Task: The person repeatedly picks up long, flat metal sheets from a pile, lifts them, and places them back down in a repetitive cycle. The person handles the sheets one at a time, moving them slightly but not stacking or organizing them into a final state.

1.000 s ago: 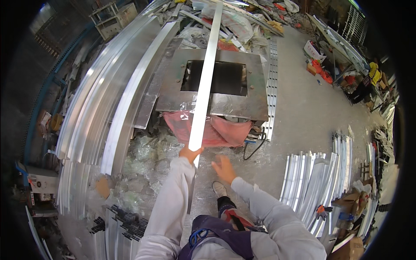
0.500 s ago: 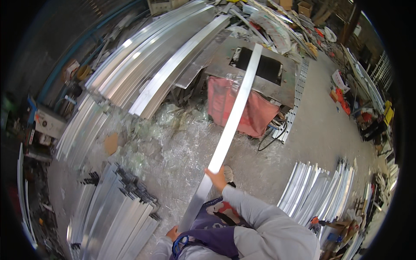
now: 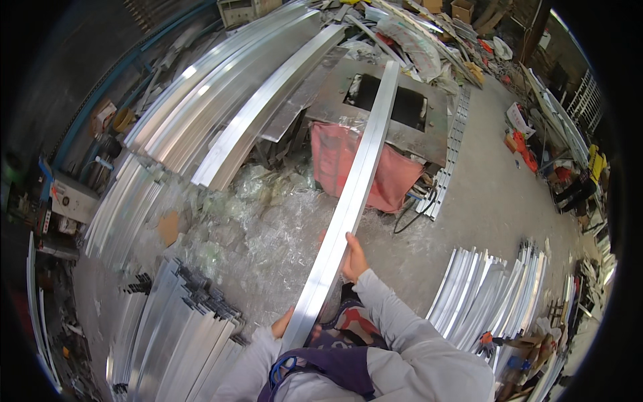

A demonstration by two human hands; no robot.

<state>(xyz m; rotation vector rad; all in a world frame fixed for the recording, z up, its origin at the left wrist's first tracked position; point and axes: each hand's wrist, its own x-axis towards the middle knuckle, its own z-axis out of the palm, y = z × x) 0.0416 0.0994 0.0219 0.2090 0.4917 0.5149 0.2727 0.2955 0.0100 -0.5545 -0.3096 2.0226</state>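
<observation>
A long silvery metal profile point(image 3: 353, 191) stretches from my waist out over the machine table. It has a lengthwise ridge or seam along the face turned up. My right hand point(image 3: 353, 258) grips its right edge partway along, thumb on top and the other fingers hidden beneath. Close to the near end, my left hand point(image 3: 284, 324) holds the left edge, its fingers mostly under the profile. The far end lies above the dark opening point(image 3: 390, 100) of the metal-topped machine table point(image 3: 328, 90), and a red cloth point(image 3: 395, 174) hangs from that table's front.
Long profiles point(image 3: 221, 87) are stacked at the upper left. Bundles of cut profiles stand at the lower left point(image 3: 181, 335) and lower right point(image 3: 482, 288). Crumpled clear plastic film point(image 3: 261, 221) covers the floor ahead. A ladder-like metal strip point(image 3: 450, 157) lies beside the machine table.
The profile has been turned about its length, so a ridged face now shows. My right hand has moved slightly farther out along it, and my left hand has risen with the near end.
</observation>
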